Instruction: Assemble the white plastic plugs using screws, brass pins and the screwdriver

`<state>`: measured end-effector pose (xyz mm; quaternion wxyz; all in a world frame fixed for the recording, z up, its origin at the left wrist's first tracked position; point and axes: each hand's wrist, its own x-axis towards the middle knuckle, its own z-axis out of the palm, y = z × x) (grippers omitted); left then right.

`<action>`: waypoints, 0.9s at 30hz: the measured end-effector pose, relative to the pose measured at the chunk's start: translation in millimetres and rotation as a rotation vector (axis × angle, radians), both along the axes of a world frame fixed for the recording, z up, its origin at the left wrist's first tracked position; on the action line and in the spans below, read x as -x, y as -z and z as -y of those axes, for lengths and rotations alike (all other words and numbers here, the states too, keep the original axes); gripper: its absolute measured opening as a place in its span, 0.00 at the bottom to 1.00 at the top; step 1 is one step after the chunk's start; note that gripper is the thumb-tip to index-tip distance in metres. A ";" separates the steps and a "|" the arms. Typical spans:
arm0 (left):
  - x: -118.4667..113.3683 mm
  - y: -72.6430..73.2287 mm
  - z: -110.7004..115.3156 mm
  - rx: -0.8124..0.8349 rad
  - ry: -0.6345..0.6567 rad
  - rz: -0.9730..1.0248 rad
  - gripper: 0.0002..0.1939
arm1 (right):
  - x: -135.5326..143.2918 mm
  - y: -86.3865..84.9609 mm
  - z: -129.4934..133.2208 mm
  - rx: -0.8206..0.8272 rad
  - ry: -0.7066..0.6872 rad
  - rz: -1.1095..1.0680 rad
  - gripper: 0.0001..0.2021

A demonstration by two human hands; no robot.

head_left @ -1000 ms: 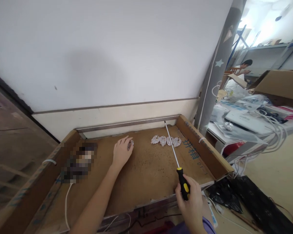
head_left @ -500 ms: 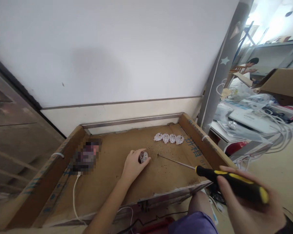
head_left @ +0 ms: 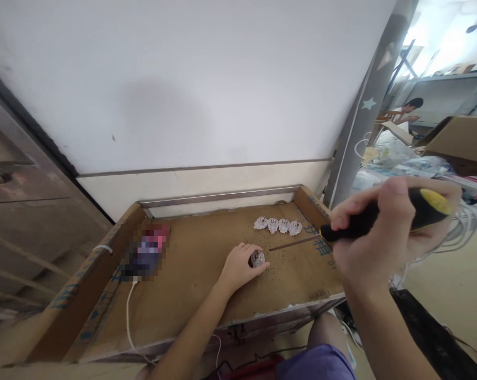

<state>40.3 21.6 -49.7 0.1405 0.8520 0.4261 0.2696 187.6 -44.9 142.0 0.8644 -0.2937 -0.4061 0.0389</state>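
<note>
- Nearer the person than the row of four clear plug pieces (head_left: 284, 227), in front of its left end, a round pronged plug piece (head_left: 257, 259) sits low over the cardboard-lined desk (head_left: 194, 248); the left hand (head_left: 240, 266) has fingers and thumb curled around its side.
- Right of the row and nearer the person, the right hand (head_left: 381, 243) is wrapped firmly about the handle of a screwdriver (head_left: 357, 220).
- In front of the row, the screwdriver's tip ends just beside the held piece, seemingly apart from it, so I judge that tool and piece are not engaged.
- Along the row, the four pieces lie close together, prongs up, touched by neither hand; they look set aside, though whether they are finished or waiting cannot be told.
- Before the row, dark specks dot the cardboard; the held piece seems the only one in work, and how much it has left is too small to read.
- Well left of the row lies a blurred object (head_left: 147, 250) with a white cable (head_left: 128, 311), apparently uninvolved.
</note>
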 end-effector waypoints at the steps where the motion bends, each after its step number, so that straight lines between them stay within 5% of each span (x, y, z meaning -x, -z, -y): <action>1: 0.4 0.3 0.2 0.010 0.002 0.002 0.15 | 3.9 -2.4 -0.4 -0.009 -0.015 0.012 0.07; 12: 3.8 2.2 -0.6 0.003 -0.002 0.041 0.09 | 17.7 18.3 -25.4 0.044 -0.239 0.083 0.10; 22: 4.2 0.2 -0.8 0.014 -0.002 0.044 0.11 | 22.7 13.9 -36.1 0.145 -0.185 0.093 0.11; 27: 4.6 2.4 -0.2 0.013 0.008 0.057 0.11 | 12.0 -0.7 -44.4 0.347 -0.301 0.400 0.10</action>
